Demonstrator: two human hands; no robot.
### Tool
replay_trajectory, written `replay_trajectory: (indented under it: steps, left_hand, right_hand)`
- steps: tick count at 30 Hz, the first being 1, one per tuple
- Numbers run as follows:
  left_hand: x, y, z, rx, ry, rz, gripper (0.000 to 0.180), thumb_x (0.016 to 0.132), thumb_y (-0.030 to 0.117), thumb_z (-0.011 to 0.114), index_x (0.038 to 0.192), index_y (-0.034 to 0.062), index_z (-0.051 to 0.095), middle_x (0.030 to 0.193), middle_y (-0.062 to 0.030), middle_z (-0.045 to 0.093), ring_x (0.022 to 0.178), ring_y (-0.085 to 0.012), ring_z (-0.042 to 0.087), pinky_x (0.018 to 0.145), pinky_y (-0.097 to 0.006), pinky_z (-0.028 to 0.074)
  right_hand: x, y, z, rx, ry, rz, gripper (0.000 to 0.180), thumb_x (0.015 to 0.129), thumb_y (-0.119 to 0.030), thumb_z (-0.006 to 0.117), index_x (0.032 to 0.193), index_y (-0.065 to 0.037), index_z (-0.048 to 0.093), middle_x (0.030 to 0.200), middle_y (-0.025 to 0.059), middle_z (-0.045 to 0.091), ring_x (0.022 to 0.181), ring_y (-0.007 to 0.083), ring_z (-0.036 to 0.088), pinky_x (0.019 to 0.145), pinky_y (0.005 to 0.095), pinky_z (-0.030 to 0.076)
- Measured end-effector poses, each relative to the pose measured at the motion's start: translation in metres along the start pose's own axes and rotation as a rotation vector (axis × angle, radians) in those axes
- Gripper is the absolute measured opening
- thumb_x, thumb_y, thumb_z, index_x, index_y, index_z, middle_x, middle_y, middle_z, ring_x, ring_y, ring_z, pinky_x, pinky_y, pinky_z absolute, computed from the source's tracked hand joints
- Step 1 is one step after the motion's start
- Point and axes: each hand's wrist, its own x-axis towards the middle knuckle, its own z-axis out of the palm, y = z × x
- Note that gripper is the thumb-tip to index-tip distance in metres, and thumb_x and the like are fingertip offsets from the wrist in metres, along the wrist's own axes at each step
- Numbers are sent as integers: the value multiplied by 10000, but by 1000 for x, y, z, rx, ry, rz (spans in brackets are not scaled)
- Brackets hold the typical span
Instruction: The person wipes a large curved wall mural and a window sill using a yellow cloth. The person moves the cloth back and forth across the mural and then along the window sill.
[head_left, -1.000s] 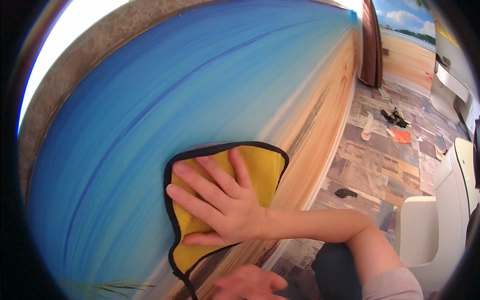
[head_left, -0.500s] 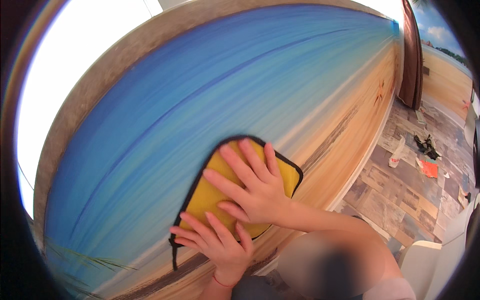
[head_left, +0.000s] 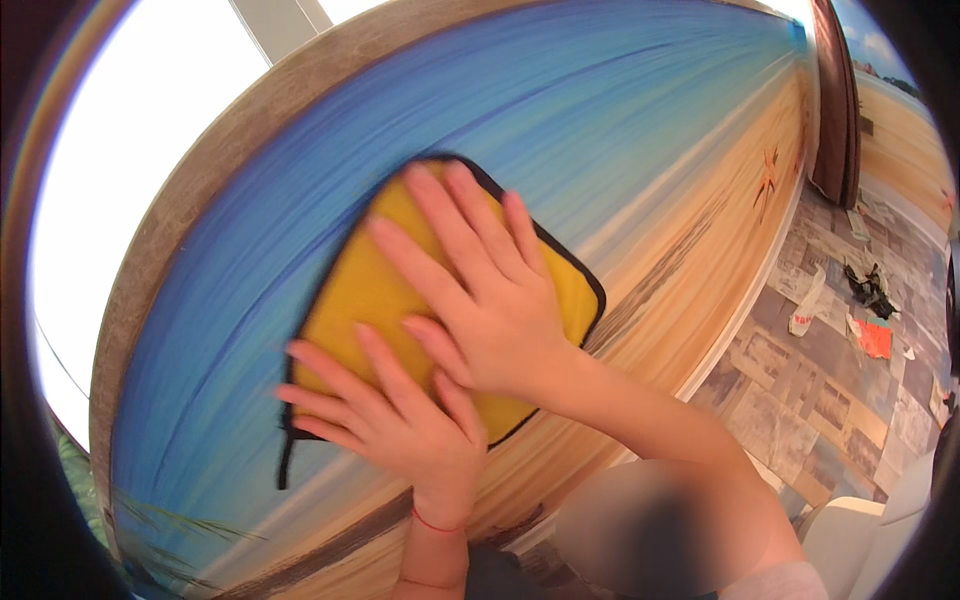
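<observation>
A yellow cleaning cloth (head_left: 345,275) with black edging is pressed against a wall panel (head_left: 230,330) printed with a blue sea and sandy beach. My right hand (head_left: 490,300) lies flat on the cloth's upper and middle part, fingers spread. Lower and to the left, my left hand (head_left: 400,420) rests on the cloth's lower edge with its fingers spread, a thin red string round the wrist. The two hands nearly meet at the thumbs. A black loop hangs from the cloth's lower left corner. Fingertips are slightly smeared by motion.
A brown stone-like sill (head_left: 150,250) borders the panel under a bright window. To the right hangs a brown curtain (head_left: 835,120). On the patterned floor (head_left: 765,400) lie a black plastic bag (head_left: 872,290), an orange scrap (head_left: 874,339) and white wrappers. A white chair (head_left: 845,525) stands at lower right.
Both hands and the cloth have moved up and to the left across the panel, toward the window. The hands have stayed flat on the cloth. The view has shifted slightly.
</observation>
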Motion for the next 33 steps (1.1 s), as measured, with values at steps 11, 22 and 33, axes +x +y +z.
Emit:
replay_trajectory:
  steps: [11,22,33]
  left_hand:
    - [13,37,8,23,9,34,585,997,374,343,1499,82,266,1546,-296,106,1385,-574,69,1068,-684,77]
    - [-8,76,37,86,-136,241,552,976,348,399,1454,75,354,1524,-302,193,1399,-540,113,1080,-676,69]
    - [27,98,39,102,-81,155,580,971,425,383,1456,108,364,1524,-290,210,1370,-599,76,1042,-726,52]
  right_hand:
    - [-16,36,-15,50,32,-9,575,804,-256,578,1355,-99,530,1470,209,388,1371,384,349,1139,518,159]
    - [-70,77,-30,4,16,231,589,855,-271,537,1402,-67,458,1496,214,339,1406,386,272,1142,525,131]
    - [-41,107,-51,-43,-64,60,522,902,-298,471,1356,-43,512,1466,227,384,1386,379,324,1149,502,134]
